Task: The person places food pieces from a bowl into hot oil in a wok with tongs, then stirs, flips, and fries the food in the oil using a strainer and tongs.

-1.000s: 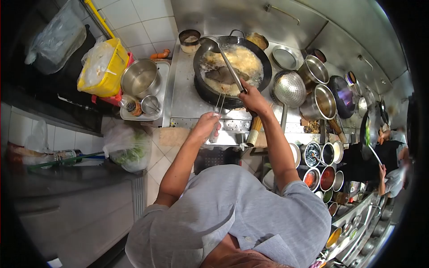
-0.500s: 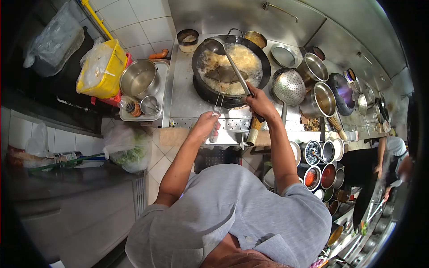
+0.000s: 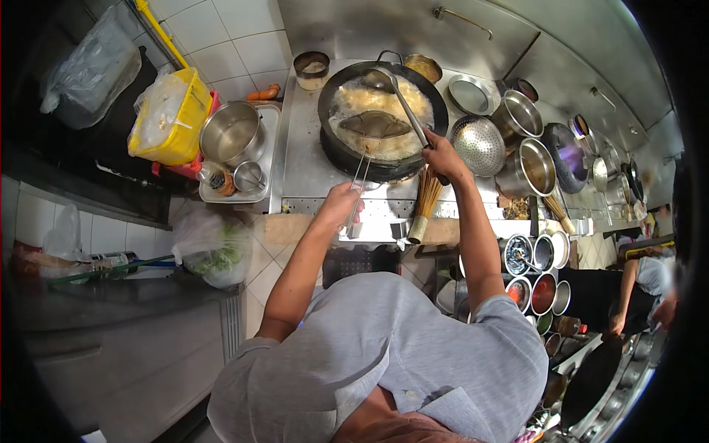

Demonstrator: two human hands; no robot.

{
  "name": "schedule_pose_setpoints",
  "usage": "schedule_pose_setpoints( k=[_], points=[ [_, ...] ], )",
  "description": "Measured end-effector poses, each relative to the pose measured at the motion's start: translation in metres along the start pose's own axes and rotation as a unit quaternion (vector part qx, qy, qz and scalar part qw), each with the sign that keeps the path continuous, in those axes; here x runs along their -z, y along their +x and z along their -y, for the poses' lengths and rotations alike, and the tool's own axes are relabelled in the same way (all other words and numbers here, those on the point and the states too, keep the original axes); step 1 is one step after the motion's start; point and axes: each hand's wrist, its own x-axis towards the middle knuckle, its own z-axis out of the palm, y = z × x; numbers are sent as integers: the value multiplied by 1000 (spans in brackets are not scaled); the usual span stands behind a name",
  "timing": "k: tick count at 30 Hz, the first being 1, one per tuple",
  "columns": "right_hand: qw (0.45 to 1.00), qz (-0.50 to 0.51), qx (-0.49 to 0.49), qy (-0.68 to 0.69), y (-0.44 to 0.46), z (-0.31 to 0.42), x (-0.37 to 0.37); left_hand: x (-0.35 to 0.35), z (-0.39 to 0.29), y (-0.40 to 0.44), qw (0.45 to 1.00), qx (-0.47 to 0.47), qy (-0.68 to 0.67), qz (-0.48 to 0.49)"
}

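A large black wok (image 3: 439,111) of bubbling, frothy golden oil stands on the steel stove. My left hand (image 3: 343,204) is closed round the long wire handle of a strainer (image 3: 375,125), whose dark mesh basket lies in the near-middle part of the oil. My right hand (image 3: 446,158) grips the dark handle of a ladle (image 3: 405,108). The ladle's bowl is at the far side of the wok, over or in the froth; its contents cannot be made out. Below my right hand, a bamboo brush (image 3: 425,207) leans at the stove's front edge.
Right of the wok are a perforated skimmer (image 3: 478,145), steel pots (image 3: 535,167) and a round pan (image 3: 471,94). Several sauce containers (image 3: 543,290) stand lower right. A tray (image 3: 267,173) with a steel pot (image 3: 232,133) lies left. Another person (image 3: 629,284) works at far right.
The ladle's bowl has moved right across the far part of the wok, and my right hand has shifted right. My left hand stays nearly still. The other person at right has changed position.
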Motion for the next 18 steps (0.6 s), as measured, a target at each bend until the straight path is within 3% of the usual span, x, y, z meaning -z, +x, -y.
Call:
schedule_pose_setpoints(
  k=[2,3,7,9,10,13,18],
  points=[
    [996,52,-43,65,7,-2,6,-2,-4,-1,1000,2,3,-8],
    [976,104,-77,174,3,3,11,-2,-5,-1,1000,5,7,-15],
    [949,120,-136,259,12,-15,16,3,7,12,1000,-19,6,-8],
    [891,155,-151,400,14,-22,18,1,4,10,1000,-18,17,-12],
    [890,157,-152,400,15,-26,20,0,2,8,1000,-17,17,-14],
    [802,157,-159,554,6,-27,26,-3,-2,2,999,-14,31,-28],
    [833,136,-158,512,-9,-19,33,-4,0,6,998,-2,60,-32]
  ],
)
